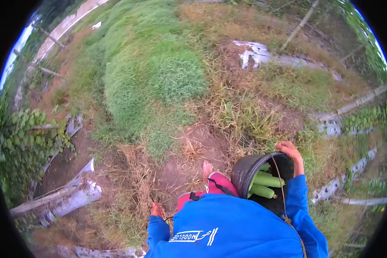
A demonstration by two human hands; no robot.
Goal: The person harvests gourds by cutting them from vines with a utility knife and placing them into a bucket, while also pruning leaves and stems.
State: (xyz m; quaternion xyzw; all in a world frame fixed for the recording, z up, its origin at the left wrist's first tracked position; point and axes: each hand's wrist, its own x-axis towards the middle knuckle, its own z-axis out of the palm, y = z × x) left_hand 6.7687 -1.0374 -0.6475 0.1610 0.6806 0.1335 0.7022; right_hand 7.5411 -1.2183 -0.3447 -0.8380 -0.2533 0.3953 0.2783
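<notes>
A black bucket (241, 172) is tilted against my right side, with several long green gourds (267, 179) lying inside. My right hand (289, 149) is closed over the bucket's far rim. A thin rope (278, 170) crosses the bucket's mouth and runs down along my right sleeve. Low on the other side, my left hand (157, 210) hangs beside my leg with its fingers curled. A small dark tip sticks up from it, too small to name.
My bare foot (207, 167) is on brown soil with dry straw. Thick green grass (159, 81) grows ahead. Torn plastic sheeting (253, 53) lies at the upper right, more (79, 198) at the left. Leafy vines (23, 142) and wooden poles (301, 23) stand along both sides.
</notes>
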